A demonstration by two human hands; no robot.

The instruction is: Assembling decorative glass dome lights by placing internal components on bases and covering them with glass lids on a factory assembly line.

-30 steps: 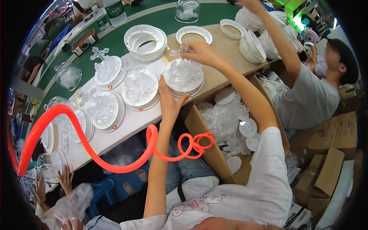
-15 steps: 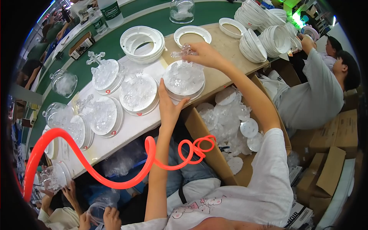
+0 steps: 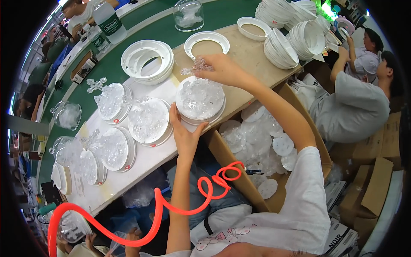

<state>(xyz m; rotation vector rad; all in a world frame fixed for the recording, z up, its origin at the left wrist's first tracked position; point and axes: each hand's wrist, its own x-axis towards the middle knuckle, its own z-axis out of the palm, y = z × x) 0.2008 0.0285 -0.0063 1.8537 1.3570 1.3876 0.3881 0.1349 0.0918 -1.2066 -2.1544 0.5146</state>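
Observation:
My right hand (image 3: 222, 70) is closed, pinching a clear plastic cross (image 3: 198, 67) above the far edge of a white round base (image 3: 200, 99). Clear, crumpled-looking plastic covers the top of that base; whether the cross touches it I cannot tell. My left hand (image 3: 185, 135) grips the near side of the same base, forefinger along its left edge and thumb at the front. Left of it stands a similar base (image 3: 149, 121) with clear pieces on top. Farther left, another base (image 3: 112, 103) has a clear cross (image 3: 96, 85) at its far edge.
White rings (image 3: 147, 60) and a single ring (image 3: 207, 45) lie beyond my hands; stacked white bowl-like parts (image 3: 280, 50) stand right. A cardboard box (image 3: 280, 192) of clear pieces sits below the table edge. A red coiled hose (image 3: 156, 214) crosses in front. Co-workers (image 3: 351, 94) sit right.
The view has shifted, so the table sits lower and further left. The red hose hangs lower at left. My right hand still pinches the cross, and my left still grips the base.

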